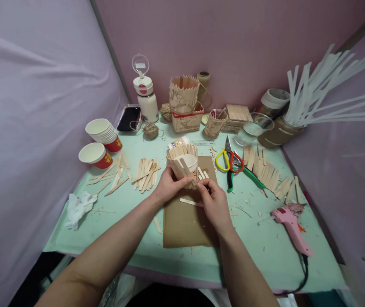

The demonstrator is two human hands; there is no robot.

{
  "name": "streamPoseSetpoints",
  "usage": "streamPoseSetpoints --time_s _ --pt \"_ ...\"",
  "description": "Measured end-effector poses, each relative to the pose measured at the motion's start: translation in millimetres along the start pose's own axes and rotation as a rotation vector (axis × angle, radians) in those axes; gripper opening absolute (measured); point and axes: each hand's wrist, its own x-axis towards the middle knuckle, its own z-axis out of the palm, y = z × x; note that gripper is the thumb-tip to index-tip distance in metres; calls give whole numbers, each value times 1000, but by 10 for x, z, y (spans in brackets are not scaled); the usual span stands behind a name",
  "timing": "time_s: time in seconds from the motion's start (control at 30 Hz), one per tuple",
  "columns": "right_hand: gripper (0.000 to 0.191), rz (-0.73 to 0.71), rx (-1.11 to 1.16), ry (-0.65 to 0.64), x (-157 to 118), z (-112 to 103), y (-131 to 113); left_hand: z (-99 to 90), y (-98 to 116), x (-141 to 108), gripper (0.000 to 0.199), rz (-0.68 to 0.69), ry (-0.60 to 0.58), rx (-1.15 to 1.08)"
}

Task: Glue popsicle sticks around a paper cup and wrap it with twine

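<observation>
My left hand is wrapped round a paper cup whose side is partly covered with upright wooden craft sticks. The cup tilts over a brown cardboard sheet. At the cup's lower right, my right hand has thumb and fingertips pinched close to the base; what lies between them is too small to make out. A loose craft stick lies on the cardboard under the right hand. More sticks show just behind it. Another printed paper cup stands behind the held one.
Red paper cups, stick piles and a crumpled tissue are at left. Scissors, green-handled pliers and a pink glue gun with its cord lie at right. Stick-covered containers, a bottle and a water cup line the back.
</observation>
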Motion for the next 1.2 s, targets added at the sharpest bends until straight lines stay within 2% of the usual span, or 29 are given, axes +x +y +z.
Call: streamPoseSetpoints --time_s 0.3,0.93,1.03,1.13,1.2 --pt "27 57 54 9 7 23 23 16 15 -13 60 -10 0 -12" --pt "33 66 31 3 12 16 41 11 7 0 62 2 -29 -27" --pt "26 -76 -41 100 -8 25 37 13 12 0 61 -11 -31 -25" --pt "16 -380 -171 195 -35 40 29 19 17 -8 62 -16 -23 -38" --pt "25 -543 -250 182 -50 54 34 24 18 -15 60 -12 -42 -46"
